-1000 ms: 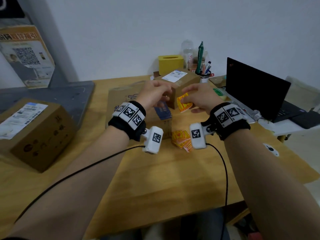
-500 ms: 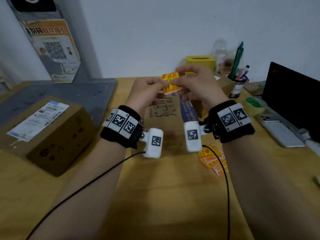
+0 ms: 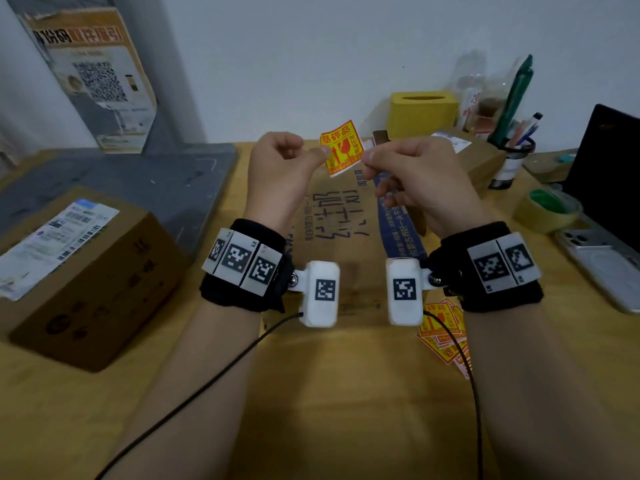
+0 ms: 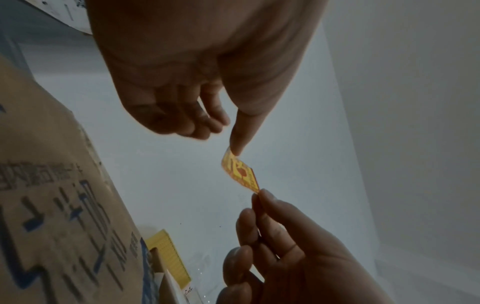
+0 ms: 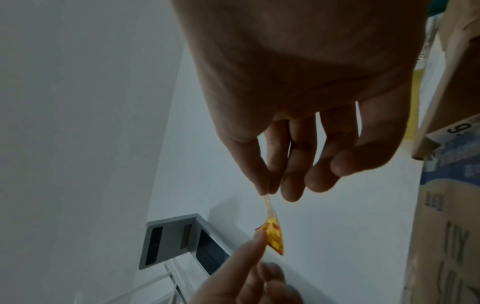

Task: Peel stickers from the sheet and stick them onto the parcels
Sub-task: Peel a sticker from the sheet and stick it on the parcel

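A yellow and red fragile sticker (image 3: 342,148) hangs in the air above a large flat cardboard parcel (image 3: 339,244) with blue tape. My left hand (image 3: 322,153) pinches its left edge; the other fingers are curled. My right hand (image 3: 368,155) pinches the right corner. In the left wrist view my left thumb tip (image 4: 235,151) touches the sticker (image 4: 240,172). In the right wrist view a pale translucent strip (image 5: 269,205) runs from my right fingertips (image 5: 265,191) to the sticker (image 5: 274,236). Several loose stickers (image 3: 441,337) lie on the table under my right wrist.
A labelled box parcel (image 3: 86,271) stands at the left and another parcel (image 3: 474,157) at the back right. A yellow tissue box (image 3: 422,112), pen cup (image 3: 512,157), tape roll (image 3: 547,211), phone (image 3: 599,268) and laptop (image 3: 613,174) crowd the right side. A grey board (image 3: 138,181) lies back left.
The sticker came up from low beside the parcels to the air in front of me. My left hand joined the right on it, and the hands have drawn slightly apart.
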A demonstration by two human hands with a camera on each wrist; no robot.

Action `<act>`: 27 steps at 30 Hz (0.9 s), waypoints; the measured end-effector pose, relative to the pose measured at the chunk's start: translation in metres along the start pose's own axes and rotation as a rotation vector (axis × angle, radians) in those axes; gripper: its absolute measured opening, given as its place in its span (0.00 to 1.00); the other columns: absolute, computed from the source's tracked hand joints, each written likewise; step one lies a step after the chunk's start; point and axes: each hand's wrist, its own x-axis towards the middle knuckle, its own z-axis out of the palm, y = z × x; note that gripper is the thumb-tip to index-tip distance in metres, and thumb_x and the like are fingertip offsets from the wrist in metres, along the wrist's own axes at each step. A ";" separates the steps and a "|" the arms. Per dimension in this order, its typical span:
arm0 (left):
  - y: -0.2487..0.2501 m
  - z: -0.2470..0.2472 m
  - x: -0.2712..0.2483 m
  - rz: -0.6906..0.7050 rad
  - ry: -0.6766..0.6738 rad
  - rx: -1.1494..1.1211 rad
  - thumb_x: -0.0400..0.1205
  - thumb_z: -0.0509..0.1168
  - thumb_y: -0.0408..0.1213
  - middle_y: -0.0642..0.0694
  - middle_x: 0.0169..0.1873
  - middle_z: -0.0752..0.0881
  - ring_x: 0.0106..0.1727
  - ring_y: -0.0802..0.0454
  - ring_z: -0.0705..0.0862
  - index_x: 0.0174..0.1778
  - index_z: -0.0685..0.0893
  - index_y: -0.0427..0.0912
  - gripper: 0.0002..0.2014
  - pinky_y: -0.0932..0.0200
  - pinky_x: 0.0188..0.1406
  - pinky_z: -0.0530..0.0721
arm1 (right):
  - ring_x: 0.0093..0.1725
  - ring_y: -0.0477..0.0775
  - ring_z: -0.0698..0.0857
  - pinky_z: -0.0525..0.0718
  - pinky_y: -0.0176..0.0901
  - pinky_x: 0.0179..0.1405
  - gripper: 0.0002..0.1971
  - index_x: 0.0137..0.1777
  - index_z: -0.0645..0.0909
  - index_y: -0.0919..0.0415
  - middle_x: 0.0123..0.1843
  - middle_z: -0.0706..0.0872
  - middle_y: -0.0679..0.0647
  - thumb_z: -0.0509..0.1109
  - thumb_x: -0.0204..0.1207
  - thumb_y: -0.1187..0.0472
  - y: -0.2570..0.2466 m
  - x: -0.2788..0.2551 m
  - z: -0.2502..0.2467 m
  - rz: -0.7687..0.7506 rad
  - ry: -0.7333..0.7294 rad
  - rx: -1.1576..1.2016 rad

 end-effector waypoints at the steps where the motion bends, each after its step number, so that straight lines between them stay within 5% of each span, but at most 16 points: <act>1: 0.000 0.000 0.000 0.038 0.016 0.007 0.75 0.78 0.34 0.52 0.34 0.80 0.34 0.56 0.79 0.41 0.79 0.49 0.13 0.61 0.32 0.77 | 0.29 0.50 0.82 0.80 0.45 0.29 0.06 0.47 0.92 0.61 0.40 0.92 0.59 0.77 0.79 0.59 0.001 0.000 -0.001 -0.003 -0.004 0.002; 5: 0.005 0.002 -0.009 0.112 -0.086 0.020 0.77 0.75 0.31 0.52 0.31 0.84 0.29 0.59 0.83 0.40 0.87 0.48 0.07 0.66 0.28 0.79 | 0.30 0.50 0.83 0.82 0.46 0.30 0.06 0.48 0.92 0.61 0.42 0.93 0.61 0.76 0.80 0.59 -0.001 -0.002 -0.003 -0.036 -0.032 -0.025; 9: 0.012 0.001 -0.016 0.110 -0.211 0.031 0.80 0.73 0.33 0.45 0.43 0.93 0.37 0.56 0.89 0.51 0.92 0.47 0.07 0.62 0.32 0.84 | 0.30 0.48 0.83 0.82 0.43 0.30 0.07 0.50 0.92 0.62 0.41 0.92 0.56 0.76 0.81 0.59 -0.006 -0.003 -0.005 -0.083 -0.045 -0.079; 14: 0.023 0.000 -0.022 0.092 -0.272 0.042 0.83 0.70 0.34 0.46 0.44 0.94 0.43 0.55 0.92 0.51 0.93 0.45 0.07 0.62 0.37 0.87 | 0.29 0.48 0.83 0.81 0.40 0.26 0.04 0.47 0.91 0.58 0.38 0.91 0.54 0.75 0.81 0.60 -0.013 -0.007 -0.005 -0.126 -0.061 -0.044; 27: 0.032 0.002 -0.028 0.064 -0.283 0.030 0.84 0.68 0.34 0.48 0.42 0.95 0.42 0.55 0.93 0.48 0.93 0.49 0.09 0.58 0.43 0.88 | 0.27 0.47 0.81 0.81 0.39 0.26 0.05 0.46 0.91 0.59 0.36 0.89 0.54 0.74 0.82 0.64 -0.018 -0.011 -0.002 -0.175 -0.077 -0.019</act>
